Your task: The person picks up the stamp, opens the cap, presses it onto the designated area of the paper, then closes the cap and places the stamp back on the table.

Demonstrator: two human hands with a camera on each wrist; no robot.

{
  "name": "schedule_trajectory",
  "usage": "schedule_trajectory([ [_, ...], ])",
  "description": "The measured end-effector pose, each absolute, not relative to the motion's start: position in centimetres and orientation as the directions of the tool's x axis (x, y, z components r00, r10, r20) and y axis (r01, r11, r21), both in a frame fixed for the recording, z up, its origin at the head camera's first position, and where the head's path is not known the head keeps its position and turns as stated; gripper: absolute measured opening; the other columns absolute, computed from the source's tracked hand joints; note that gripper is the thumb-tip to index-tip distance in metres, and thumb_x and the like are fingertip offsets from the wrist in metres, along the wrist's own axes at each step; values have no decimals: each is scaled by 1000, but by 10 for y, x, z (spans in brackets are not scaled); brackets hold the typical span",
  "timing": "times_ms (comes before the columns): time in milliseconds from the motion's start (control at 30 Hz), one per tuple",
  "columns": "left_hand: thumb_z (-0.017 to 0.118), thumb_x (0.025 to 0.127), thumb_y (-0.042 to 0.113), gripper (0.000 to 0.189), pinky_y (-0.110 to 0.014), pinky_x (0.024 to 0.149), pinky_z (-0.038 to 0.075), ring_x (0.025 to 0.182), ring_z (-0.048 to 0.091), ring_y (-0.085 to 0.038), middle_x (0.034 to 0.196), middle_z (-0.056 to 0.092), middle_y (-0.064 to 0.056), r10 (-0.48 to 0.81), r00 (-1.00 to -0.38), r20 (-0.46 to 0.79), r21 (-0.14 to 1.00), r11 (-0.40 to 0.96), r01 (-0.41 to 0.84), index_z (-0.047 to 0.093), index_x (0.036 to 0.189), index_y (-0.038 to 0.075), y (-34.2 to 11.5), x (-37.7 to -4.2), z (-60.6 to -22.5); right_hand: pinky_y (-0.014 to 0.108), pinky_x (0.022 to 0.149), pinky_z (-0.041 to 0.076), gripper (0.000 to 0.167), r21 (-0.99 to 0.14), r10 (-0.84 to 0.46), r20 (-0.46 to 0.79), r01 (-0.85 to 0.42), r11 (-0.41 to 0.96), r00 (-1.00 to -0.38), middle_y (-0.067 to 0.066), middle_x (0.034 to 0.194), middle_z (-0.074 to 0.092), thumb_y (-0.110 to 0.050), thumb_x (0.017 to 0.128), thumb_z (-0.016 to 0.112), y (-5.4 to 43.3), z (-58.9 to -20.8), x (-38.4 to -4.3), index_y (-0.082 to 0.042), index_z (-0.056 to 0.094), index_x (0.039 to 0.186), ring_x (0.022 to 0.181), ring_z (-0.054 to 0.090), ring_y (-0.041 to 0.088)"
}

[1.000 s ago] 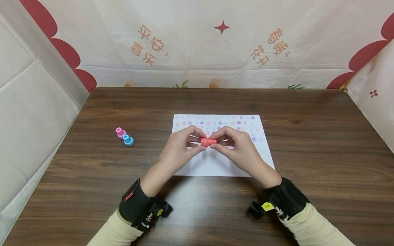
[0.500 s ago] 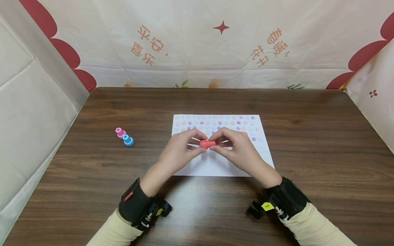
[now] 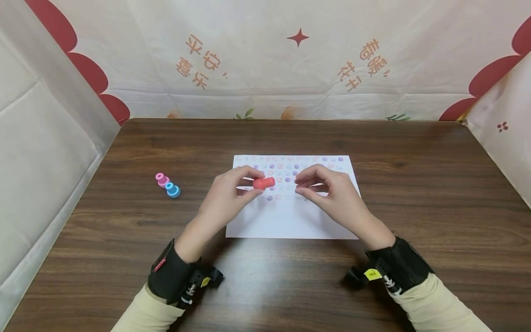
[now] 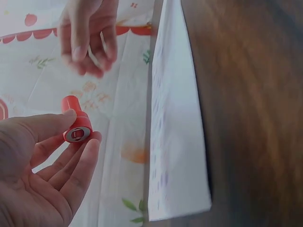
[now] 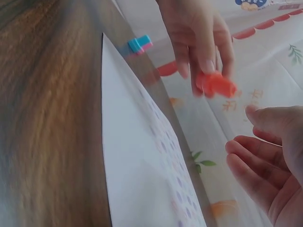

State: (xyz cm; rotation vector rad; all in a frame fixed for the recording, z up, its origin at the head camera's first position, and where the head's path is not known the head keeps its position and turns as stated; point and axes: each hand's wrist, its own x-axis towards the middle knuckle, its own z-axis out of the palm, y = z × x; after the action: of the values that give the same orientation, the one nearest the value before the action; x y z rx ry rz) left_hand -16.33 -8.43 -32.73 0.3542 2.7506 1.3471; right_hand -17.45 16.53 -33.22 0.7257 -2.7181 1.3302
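Note:
My left hand [image 3: 226, 191] pinches a red stamp [image 3: 264, 183] between thumb and fingers, raised over the white sheet of paper [image 3: 286, 221]. In the left wrist view the stamp [image 4: 75, 120] is tilted, its wide end showing a pale ring round a dark and red middle. To its right, my right hand [image 3: 332, 191] hovers above the paper, thumb and fingers bent with a gap between them and nothing held. Rows of small red, blue and purple prints cover the upper part of the sheet; the hands hide some of them.
A pink stamp [image 3: 162, 179] and a blue stamp [image 3: 172, 190] stand side by side, left of the paper on the brown wooden table [image 3: 103, 253]. Behind the table hangs a pale printed cloth [image 3: 265, 60].
Both hands held the red stamp together before. The right hand has let go and moved right; the left has carried the stamp left and slightly away from me.

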Motion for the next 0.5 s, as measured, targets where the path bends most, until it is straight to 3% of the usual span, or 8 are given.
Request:
schedule_trajectory([
  [167,78,86,10,34,-41,87,61,105,72,-27,120,70,-9,177,-983,42,795,590,140,65,117,10,-99,-165,-321,9,80,55,25,-706,-361,247,-423,568,-899,3,101,75,-4,84,78,179,-330,-177,-10,69,107,89,71,6],
  [500,74,90,10,39,-41,94,59,110,70,-25,123,68,-10,105,-986,130,809,564,167,59,126,9,-129,-168,-312,3,79,51,23,-675,-302,296,-422,605,-906,7,103,75,-8,86,77,205,-323,-179,-9,69,107,88,62,-15],
])
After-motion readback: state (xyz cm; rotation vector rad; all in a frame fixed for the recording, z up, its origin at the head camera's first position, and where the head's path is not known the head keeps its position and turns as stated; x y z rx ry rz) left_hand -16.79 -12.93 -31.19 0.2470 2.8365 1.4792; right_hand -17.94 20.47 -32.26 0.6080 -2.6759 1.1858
